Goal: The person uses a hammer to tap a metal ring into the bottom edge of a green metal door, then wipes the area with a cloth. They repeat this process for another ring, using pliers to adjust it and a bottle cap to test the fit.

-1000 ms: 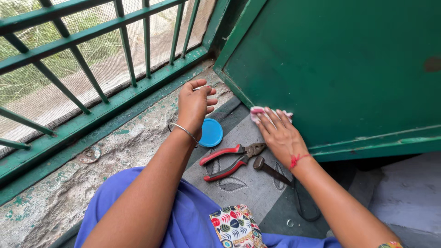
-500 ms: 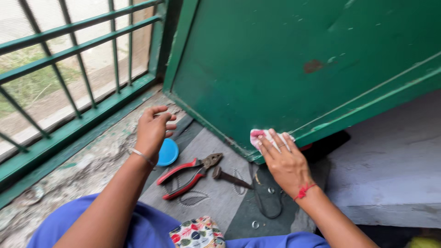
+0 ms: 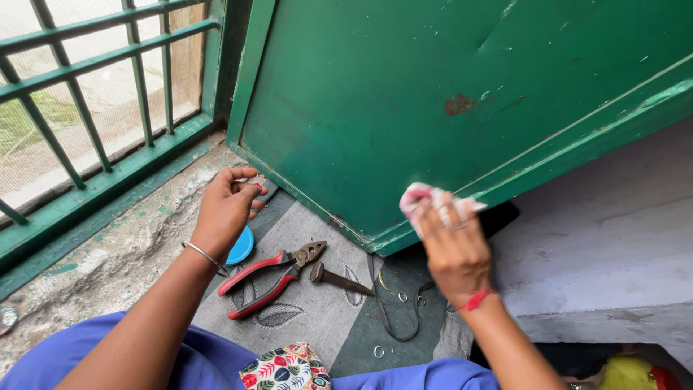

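Note:
My right hand (image 3: 451, 249) presses a small pink and white cloth (image 3: 426, 201) against the lower edge of a green metal door (image 3: 447, 101). A red thread is tied round that wrist. My left hand (image 3: 225, 206) hovers over the floor with its fingers curled together, wearing a thin metal bangle; whether it holds something small I cannot tell. Just under it lies a blue round lid (image 3: 240, 247). Red-handled pliers (image 3: 271, 278) lie on the patterned floor mat (image 3: 317, 318) between my two arms, with a rusty metal tool (image 3: 339, 279) beside them.
A green metal railing (image 3: 94, 130) with vertical bars runs along the left, above a rough concrete ledge (image 3: 108, 253). A dark cord loop (image 3: 397, 310) and small metal rings lie on the mat. A grey step (image 3: 599, 245) is at right. My blue clothing fills the bottom.
The view has swung right and closer. My right hand with the cloth has slid along the door's bottom edge. My left hand has stayed above the blue lid.

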